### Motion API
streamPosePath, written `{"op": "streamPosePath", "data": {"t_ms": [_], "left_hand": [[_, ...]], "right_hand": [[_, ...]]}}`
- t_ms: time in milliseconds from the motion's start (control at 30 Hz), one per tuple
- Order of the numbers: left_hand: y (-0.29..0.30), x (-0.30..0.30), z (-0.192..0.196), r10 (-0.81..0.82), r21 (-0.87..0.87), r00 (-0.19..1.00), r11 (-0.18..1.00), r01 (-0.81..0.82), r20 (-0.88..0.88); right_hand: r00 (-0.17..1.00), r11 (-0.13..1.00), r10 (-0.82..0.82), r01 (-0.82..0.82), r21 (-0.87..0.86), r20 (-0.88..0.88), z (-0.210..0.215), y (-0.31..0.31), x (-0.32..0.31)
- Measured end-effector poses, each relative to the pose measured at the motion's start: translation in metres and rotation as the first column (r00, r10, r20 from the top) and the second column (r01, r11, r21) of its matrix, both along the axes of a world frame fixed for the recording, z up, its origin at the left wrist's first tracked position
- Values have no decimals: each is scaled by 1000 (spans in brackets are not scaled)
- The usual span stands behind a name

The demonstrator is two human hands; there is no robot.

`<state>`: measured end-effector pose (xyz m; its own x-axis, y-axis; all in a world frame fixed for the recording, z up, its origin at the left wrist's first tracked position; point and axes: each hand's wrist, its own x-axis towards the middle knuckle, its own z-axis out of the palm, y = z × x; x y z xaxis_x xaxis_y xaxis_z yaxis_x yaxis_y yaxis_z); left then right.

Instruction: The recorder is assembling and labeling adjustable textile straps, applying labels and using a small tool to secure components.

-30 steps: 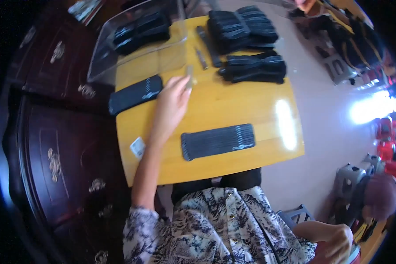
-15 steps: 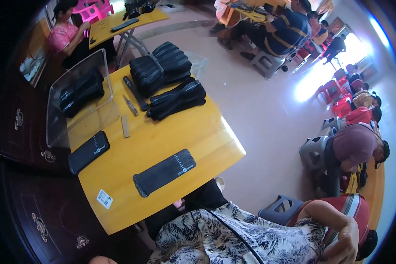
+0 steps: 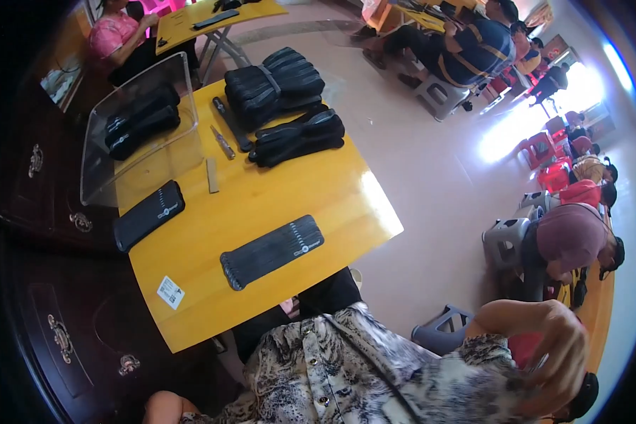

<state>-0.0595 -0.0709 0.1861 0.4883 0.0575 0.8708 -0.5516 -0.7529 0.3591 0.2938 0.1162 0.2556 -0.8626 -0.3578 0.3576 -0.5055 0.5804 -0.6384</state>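
Observation:
My right arm is raised at the lower right, bent, its sleeve patterned in black and white. My right hand [image 3: 560,353] is blurred by motion, so its fingers cannot be made out. Of my left arm only a bare rounded part shows at the bottom edge; the left hand is out of view. On the yellow table [image 3: 261,194] in front of me lies a fanned stack of flat black pieces [image 3: 272,252] with white print. A second black stack [image 3: 150,215] lies at the table's left edge. Neither is being touched.
Banded black bundles [image 3: 274,86] lie at the table's far side, near a clear plastic bin [image 3: 138,166] holding more. A pointed tool [image 3: 222,142], a flat strip [image 3: 213,175] and a white label [image 3: 170,292] are also there. Dark drawers [image 3: 63,339] flank the left; people sit around.
The view has shifted, so the table sits higher and slightly to the right. My right arm has lifted a little at the right. Things on the table keep their places.

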Motion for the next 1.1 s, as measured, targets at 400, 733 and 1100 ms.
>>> {"op": "streamPosePath", "data": {"t_ms": [400,733,1100], "left_hand": [[10,2,-23,374,-91,902,912,-400,-214],[103,70,-203,688,-52,-19,-82,-995,-726],[131,43,-259,561,406,-437,-187,-894,-704]], "right_hand": [[553,700,-690,345,625,467,-39,-13,-52],[464,558,-820,778,288,336,-265,79,-107],[550,513,-828,667,540,106,-312,56,-141]]}}
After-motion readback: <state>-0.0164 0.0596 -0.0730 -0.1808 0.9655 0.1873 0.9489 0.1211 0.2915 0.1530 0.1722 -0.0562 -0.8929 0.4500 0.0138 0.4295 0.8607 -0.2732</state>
